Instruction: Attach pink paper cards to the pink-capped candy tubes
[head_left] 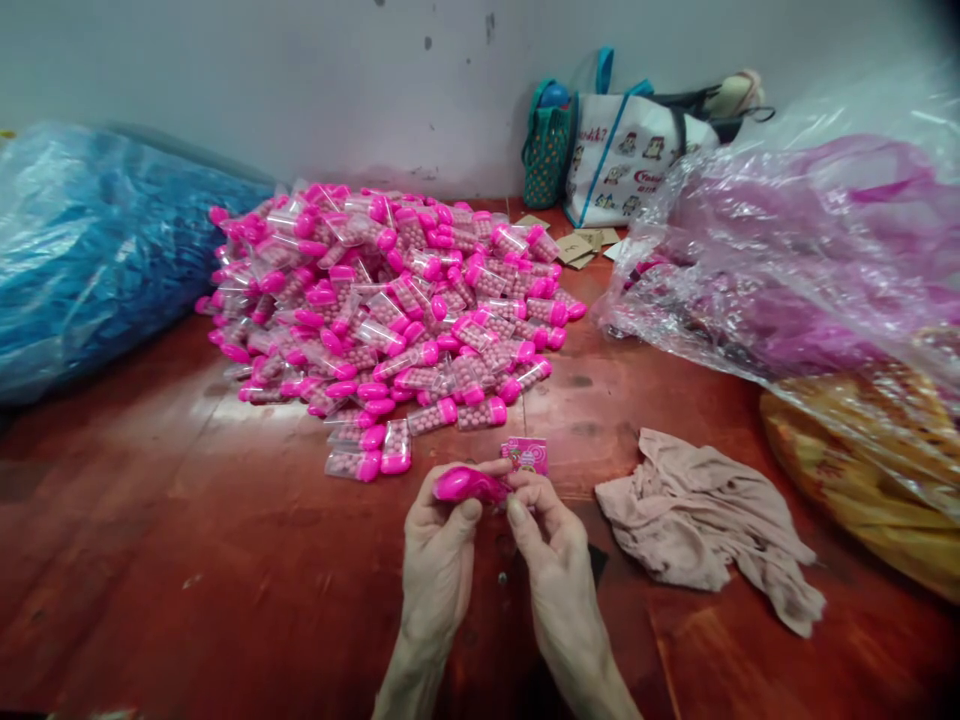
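Observation:
Between my hands is a small candy bottle [466, 485] with a bright pink cap. My left hand [441, 555] is closed on its capped end, thumb in front. My right hand [553, 540] pinches the other end, where something thin and pink shows; its details are blurred. Just beyond my fingers lies a pink printed card or wrapper [529, 454]. A large heap of clear bottles [390, 310] with pink caps and small pink balls inside stands farther back. Two bottles at its near edge, one upright-facing bottle [396, 447] and one sideways bottle [352, 464], lie closest to my left hand.
On the left sits a big clear bag of blue pieces [112, 250]. A plastic bag of pink pieces [787, 260] rests on the right above a yellow cloth bundle [847, 470]. A crumpled beige cloth [705, 515] lies right of my hands. A white tote bag [637, 160] leans against the wall.

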